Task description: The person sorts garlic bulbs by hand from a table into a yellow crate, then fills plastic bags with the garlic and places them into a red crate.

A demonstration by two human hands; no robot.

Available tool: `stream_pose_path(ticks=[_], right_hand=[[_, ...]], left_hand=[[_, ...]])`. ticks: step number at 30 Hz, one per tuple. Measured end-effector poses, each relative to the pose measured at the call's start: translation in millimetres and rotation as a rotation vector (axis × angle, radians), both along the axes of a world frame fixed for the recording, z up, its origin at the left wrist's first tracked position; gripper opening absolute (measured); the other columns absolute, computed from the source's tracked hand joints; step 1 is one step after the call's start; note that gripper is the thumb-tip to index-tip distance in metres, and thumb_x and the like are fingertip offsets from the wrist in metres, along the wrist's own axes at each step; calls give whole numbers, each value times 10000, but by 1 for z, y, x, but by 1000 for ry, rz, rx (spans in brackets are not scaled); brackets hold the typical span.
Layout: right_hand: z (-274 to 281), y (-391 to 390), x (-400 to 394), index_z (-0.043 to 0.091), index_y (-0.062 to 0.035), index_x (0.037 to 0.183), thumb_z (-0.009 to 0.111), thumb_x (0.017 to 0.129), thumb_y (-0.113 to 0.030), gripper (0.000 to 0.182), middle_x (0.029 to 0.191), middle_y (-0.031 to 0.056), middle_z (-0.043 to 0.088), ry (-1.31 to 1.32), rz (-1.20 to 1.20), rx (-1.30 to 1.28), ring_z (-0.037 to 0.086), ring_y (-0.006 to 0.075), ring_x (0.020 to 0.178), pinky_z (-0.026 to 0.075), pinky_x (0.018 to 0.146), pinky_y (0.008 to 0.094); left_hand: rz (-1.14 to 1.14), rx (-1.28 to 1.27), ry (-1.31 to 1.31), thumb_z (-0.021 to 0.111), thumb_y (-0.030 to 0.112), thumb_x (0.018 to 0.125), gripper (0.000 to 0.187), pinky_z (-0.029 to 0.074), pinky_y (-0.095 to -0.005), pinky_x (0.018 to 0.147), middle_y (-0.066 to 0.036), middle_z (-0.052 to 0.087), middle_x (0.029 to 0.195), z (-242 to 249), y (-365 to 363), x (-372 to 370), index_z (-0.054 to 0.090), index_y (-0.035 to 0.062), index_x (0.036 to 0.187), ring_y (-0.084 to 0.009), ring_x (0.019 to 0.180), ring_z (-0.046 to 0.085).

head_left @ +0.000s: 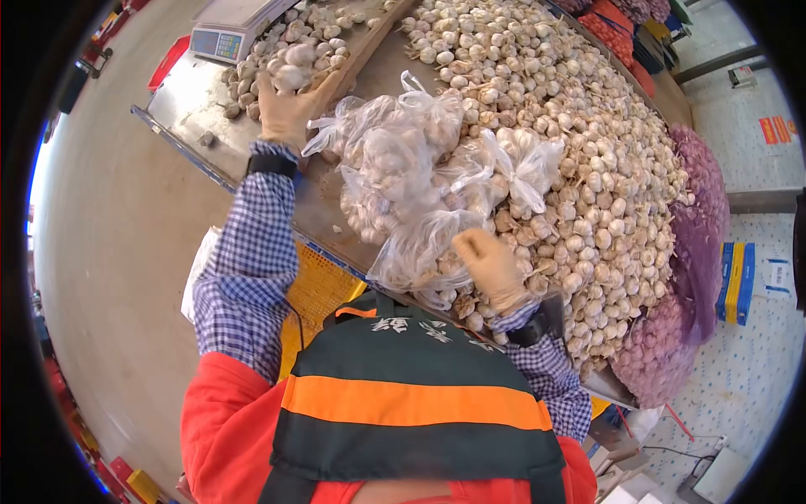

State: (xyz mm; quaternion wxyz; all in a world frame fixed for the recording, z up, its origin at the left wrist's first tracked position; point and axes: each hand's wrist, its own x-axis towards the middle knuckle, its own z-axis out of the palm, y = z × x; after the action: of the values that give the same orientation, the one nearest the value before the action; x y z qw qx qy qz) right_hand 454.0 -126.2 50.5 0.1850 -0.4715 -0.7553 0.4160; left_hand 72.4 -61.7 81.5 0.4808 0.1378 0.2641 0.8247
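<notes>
My left hand [284, 111], in a pale glove, reaches over the smaller heap of garlic [315, 34] at the far left of the table. Its fingers close around garlic bulbs [291, 76], slightly blurred. My right hand [491, 267], gloved too, has its fingers curled at the edge of a clear plastic bag [420, 248] close to my body; the exact grip is partly hidden. Several tied bags of garlic [395, 160] lie together between my hands. Beside them, a big heap of loose garlic [579, 185] spreads to the right.
A wooden bar [361, 55] divides the two heaps. A digital scale [222, 42] stands at the back left, near a red container [170, 63]. Purple mesh sacks of garlic [663, 344] lean at the right. A yellow crate [323, 286] sits below the table edge.
</notes>
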Motion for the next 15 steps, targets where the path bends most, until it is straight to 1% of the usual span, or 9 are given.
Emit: stream_pose_path(ticks=[2,4,7,8,9,11,12,14,15], right_hand=[[-20,-12,5,649,-73,994,670,868,-262,228,979,122,673,-253,173,194,667,268,800,544,707,341],[-38,-23,1,647,-106,997,669,818,-289,258,1009,144,635,-628,322,236,653,326,794,535,664,385],[-51,-35,-2,631,-111,1042,658,815,-305,299,1021,135,613,-676,295,208,648,328,834,527,685,416],[-52,-35,-1,631,-111,1042,658,815,-305,299,1021,135,613,-673,291,204,648,328,834,527,685,416],[-52,-35,-1,621,-105,1066,665,810,-307,329,1017,139,614,-677,245,103,640,332,864,522,706,420],[-48,-38,6,612,-100,1091,671,804,-310,360,1013,142,615,-681,196,-2,633,337,894,516,726,424],[-40,-38,12,614,-96,1052,673,798,-282,320,1003,144,615,-553,144,-8,622,340,911,505,749,439],[-38,-32,27,617,-91,1064,671,801,-252,314,1010,168,625,-443,131,52,592,367,985,475,820,458],[-39,-32,32,617,-91,1064,671,801,-252,314,1010,168,625,-441,127,51,592,367,985,475,820,458]], left_hand=[[7,-423,-441,401,444,1001,629,306,-464,1150,-264,322,1422,37,11,9,269,-15,1411,-337,1352,348],[-129,-486,-164,503,363,987,616,275,-429,1141,-206,299,1503,61,-11,61,266,49,1461,-322,1336,388],[-735,-139,792,514,279,988,343,444,-334,931,-87,614,1228,-7,-46,123,547,47,1238,-192,1099,562],[-881,-59,599,553,204,965,242,483,-314,848,-41,652,1086,-17,-71,152,591,60,1156,-152,986,600],[-976,-225,1134,600,122,912,222,513,-337,795,-62,659,979,-39,-82,183,619,79,1129,-187,910,631],[-978,23,1568,631,100,843,260,536,-360,750,-94,661,934,-78,-112,212,623,99,1104,-257,859,655],[-979,25,1569,631,100,843,260,536,-360,750,-94,661,934,-76,-114,212,623,99,1104,-257,859,655],[-1117,-209,2179,645,133,788,267,543,-389,723,-112,656,950,-66,-117,207,627,110,1053,-307,849,655],[-1119,-205,2182,645,133,788,267,543,-389,723,-112,656,950,-72,-118,204,627,110,1053,-307,849,655]])
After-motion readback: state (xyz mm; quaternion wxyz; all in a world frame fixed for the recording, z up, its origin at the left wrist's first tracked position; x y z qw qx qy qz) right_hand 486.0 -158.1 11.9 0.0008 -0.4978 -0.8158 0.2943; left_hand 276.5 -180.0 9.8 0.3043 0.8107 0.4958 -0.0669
